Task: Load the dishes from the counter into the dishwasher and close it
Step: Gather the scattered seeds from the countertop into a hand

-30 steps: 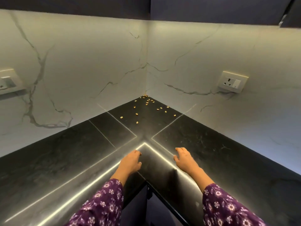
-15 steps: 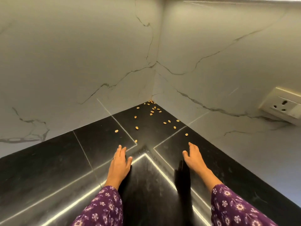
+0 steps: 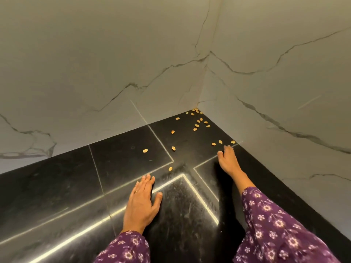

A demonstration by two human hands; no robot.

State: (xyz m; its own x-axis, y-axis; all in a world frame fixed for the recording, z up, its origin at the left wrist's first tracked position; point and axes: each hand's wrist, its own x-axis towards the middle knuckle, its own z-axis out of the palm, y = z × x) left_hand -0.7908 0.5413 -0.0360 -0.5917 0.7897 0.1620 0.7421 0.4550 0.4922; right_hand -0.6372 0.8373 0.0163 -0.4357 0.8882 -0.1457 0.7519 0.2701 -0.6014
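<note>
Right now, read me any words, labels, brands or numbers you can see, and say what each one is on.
None can be read: no writing shows on the counter, the wall, the seeds, the sleeves or the ring.

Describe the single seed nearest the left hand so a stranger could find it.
Find the black countertop running into the corner of the marble walls, where tan seeds are scattered. Come back from that corner toward the left hand: the lone seed lies just beyond its fingertips, beside a pale seam. It sits closer to the person than every other seed.
</note>
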